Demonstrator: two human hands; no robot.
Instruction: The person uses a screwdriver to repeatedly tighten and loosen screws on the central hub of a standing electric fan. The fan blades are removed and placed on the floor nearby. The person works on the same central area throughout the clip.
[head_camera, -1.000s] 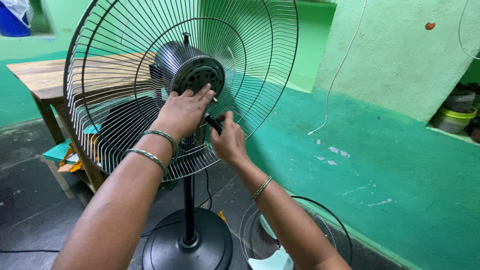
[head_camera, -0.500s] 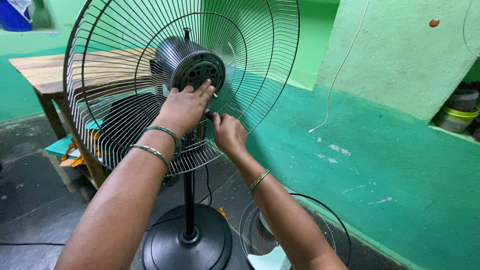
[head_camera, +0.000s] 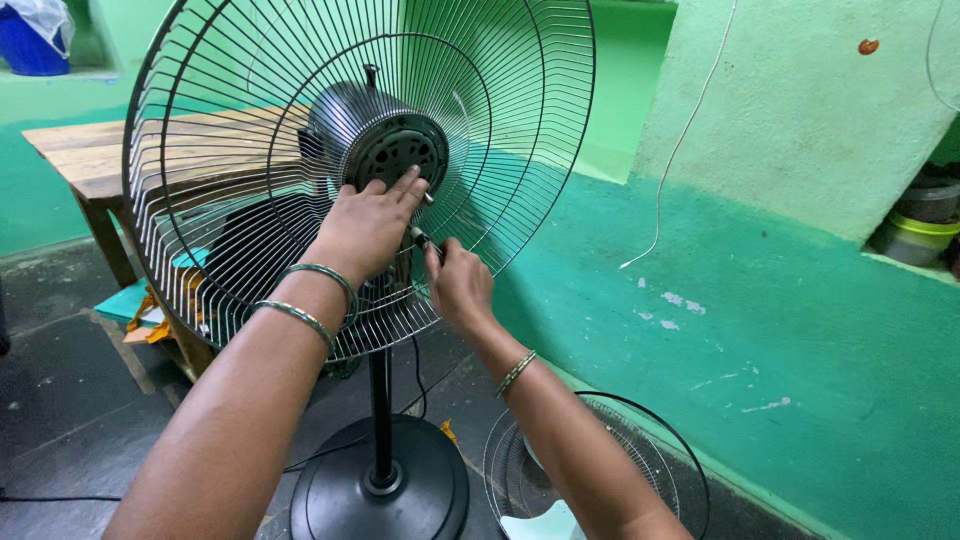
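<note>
Screwdriver (head_camera: 424, 241) tip up-left twd motor (head_camera: 385, 145), gripped in right hand (head_camera: 460, 285); left hand (head_camera: 368, 225) spread on motor.

The left hand (head_camera: 368, 222) covers the lower part of the fan motor (head_camera: 385, 148). The small tool (head_camera: 425, 240) in the right hand (head_camera: 460, 285) shows only its tip, too little to tell its kind. The loose fan guard (head_camera: 600, 470) on the floor is cut off by the bottom edge, as is the round base (head_camera: 380, 495). The wooden tabletop (head_camera: 90, 155) sits partly behind the wire guard (head_camera: 520, 150).
</note>
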